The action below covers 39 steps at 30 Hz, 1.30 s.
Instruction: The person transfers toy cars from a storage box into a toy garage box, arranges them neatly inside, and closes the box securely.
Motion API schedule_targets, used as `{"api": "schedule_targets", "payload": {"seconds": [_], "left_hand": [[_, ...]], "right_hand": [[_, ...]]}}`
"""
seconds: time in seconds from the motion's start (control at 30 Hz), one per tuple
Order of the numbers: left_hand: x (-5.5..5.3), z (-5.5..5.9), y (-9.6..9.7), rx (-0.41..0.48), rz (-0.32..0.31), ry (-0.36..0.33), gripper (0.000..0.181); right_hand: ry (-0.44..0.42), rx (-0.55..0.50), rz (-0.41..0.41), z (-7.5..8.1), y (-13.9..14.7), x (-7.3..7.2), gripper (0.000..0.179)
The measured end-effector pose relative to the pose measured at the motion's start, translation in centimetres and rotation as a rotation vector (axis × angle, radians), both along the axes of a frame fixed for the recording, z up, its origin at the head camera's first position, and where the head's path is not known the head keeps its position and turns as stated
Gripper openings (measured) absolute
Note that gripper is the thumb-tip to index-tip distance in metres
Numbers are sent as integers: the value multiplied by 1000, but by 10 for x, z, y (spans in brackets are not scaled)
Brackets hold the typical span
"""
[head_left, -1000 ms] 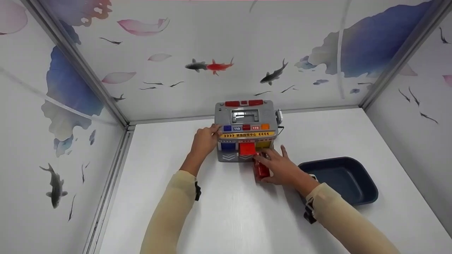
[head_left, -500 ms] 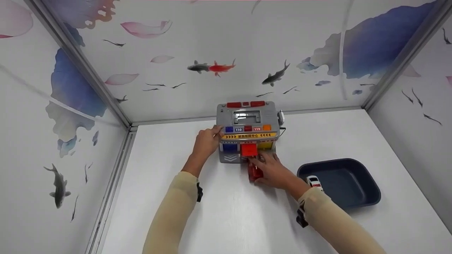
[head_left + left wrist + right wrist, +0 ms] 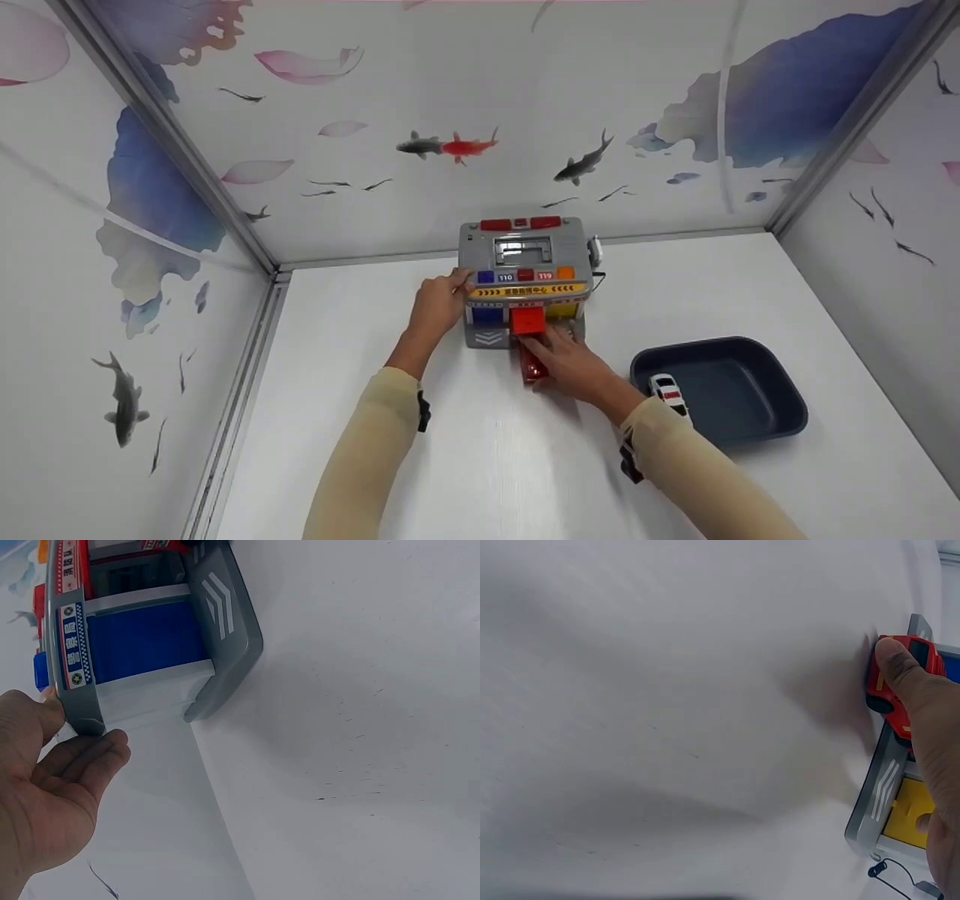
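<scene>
A grey toy garage (image 3: 480, 251) with coloured buttons stands against the back wall. Its red door (image 3: 529, 320) is swung up over the middle bay, while the blue door (image 3: 146, 641) and yellow door (image 3: 911, 806) are down. My left hand (image 3: 439, 300) grips the left end of the garage's roof edge, thumb above and fingers below. In front of the middle bay, my right hand (image 3: 581, 367) pinches a red toy car (image 3: 532, 367), its front end beneath the raised door. The right wrist view has the thumb across the back of the car; the other fingers are mostly hidden.
To the right lies a dark blue tray (image 3: 787, 409) with a white toy car (image 3: 666, 390) at its left side. A thin black cord (image 3: 598, 281) hangs at the garage's right side. Printed walls border the white table (image 3: 450, 465) at the back and sides.
My right hand has moved the red car leftward, from in front of the right bay's edge to the middle bay and in toward it. The left hand keeps its place on the garage.
</scene>
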<state>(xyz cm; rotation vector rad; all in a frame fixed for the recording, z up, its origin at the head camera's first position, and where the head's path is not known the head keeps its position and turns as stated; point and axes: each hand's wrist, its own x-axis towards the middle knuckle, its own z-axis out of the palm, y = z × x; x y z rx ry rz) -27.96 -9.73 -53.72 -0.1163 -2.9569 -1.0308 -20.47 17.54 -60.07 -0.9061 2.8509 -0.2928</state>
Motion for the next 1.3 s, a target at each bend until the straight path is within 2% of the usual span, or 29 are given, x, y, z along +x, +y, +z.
{"api": "schedule_targets", "payload": {"seconds": [0.27,0.47,0.9,1.1,1.3], "left_hand": [[1,-1,-2,12,-1,11,41],[2,-2,-1,3,-1,6,41],[-1,0,3,-16,5,13,39],[0,4,3,-17,9,8,41],[1,3,2,-14,8,-4,42]], "right_hand": [[86,-32,28,-7,-4,-1,72],[78,-2,17,-10,-5,-1,57],[89,-18,-9,-12,-9,-6,47],[97,-22,-1,-12,-11,-8,49],[66,-15,-56,-12,-13,-8,57]]}}
